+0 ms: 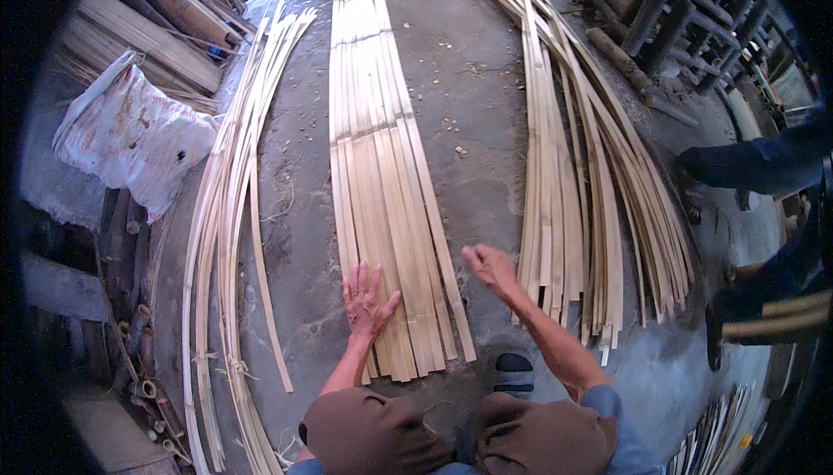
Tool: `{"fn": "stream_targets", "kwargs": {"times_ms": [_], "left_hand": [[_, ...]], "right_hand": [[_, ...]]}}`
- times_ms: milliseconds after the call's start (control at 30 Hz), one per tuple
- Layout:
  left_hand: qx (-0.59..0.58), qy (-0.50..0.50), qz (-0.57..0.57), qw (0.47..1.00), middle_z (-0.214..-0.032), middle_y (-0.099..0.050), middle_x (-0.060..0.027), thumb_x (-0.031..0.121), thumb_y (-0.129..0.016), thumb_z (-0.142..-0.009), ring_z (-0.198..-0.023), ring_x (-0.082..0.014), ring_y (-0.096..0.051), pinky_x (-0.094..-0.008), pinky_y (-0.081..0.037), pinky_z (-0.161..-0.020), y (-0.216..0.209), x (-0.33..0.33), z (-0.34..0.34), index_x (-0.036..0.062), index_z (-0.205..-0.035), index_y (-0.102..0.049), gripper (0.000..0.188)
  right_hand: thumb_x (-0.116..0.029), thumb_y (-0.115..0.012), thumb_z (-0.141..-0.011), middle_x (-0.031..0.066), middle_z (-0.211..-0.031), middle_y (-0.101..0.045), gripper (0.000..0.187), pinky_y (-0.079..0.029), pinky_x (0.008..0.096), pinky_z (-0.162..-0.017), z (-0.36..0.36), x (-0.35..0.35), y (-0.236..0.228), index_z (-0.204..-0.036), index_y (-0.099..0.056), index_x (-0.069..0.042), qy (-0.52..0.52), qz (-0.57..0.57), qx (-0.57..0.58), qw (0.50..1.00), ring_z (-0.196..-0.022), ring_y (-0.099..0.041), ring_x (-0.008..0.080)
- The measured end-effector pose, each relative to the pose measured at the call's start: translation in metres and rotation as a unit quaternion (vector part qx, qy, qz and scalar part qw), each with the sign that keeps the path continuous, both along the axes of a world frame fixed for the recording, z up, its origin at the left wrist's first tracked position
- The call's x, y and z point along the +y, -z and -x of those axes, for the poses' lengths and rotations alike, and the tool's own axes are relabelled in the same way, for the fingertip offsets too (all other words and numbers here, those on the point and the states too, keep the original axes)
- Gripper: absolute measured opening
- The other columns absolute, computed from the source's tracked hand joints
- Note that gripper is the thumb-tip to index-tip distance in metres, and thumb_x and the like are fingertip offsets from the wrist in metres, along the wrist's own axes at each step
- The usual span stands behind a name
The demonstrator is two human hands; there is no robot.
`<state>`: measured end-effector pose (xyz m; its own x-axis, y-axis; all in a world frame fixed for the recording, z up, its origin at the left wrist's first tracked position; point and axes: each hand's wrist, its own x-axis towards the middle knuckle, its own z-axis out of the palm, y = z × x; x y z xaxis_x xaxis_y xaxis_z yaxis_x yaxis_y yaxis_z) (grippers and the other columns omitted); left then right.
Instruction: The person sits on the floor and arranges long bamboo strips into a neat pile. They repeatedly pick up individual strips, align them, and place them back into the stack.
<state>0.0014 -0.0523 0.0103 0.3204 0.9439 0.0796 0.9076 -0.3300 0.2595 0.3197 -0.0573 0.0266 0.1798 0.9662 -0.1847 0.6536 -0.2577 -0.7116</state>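
A row of long, pale bamboo strips point(382, 171) lies side by side on the floor in front of me, with darker node bands crossing it. My left hand point(370, 301) rests on the near left part of this row, palm down with fingers spread. Over the floor between the row and the right-hand pile of bamboo strips point(547, 215) is my right hand point(491, 268), its fingers curled closed. Whatever it may hold is hidden. One strip at the row's right edge stands slightly apart from the others at its near end.
To the left lies a looser bundle of bamboo strips point(227, 241), tied near its lower end. Beyond it is a stained white sack point(134, 137). Another person's legs point(764, 163) are at the right. Dark bamboo frames point(668, 24) stand at the far right. Small chips dot the concrete floor point(460, 85).
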Motion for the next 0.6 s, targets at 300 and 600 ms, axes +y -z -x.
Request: {"fn": "stream_targets", "kwargs": {"times_ms": [300,600], "left_hand": [[-0.007,-0.011,0.016,1.0,-0.159,-0.031,-0.0138,0.054,-0.066,-0.085,-0.151,-0.0313,-0.021,-0.0525,-0.014,-0.122,-0.001,0.0,-0.001,0.0185,-0.15,-0.044,0.078],[0.014,-0.007,0.001,1.0,-0.16,-0.03,-0.0138,0.052,-0.066,-0.085,-0.151,-0.0315,-0.02,-0.0517,-0.013,-0.122,0.002,-0.003,0.005,0.0172,-0.15,-0.044,0.077]], "right_hand": [[-0.033,-0.059,-0.095,0.0142,-0.086,-0.069,0.031,-0.052,0.0424,-0.072,0.04,-0.019,0.025,-0.097,-0.067,-0.003,0.019,-0.006,0.011,1.0,-0.083,-0.068,0.0295],[-0.029,-0.064,-0.098,0.0059,-0.081,-0.065,0.035,-0.05,0.0328,-0.066,-0.044,-0.033,-0.089,-0.119,-0.064,0.0,0.261,-0.102,0.183,0.942,-0.07,-0.061,0.0149]]}}
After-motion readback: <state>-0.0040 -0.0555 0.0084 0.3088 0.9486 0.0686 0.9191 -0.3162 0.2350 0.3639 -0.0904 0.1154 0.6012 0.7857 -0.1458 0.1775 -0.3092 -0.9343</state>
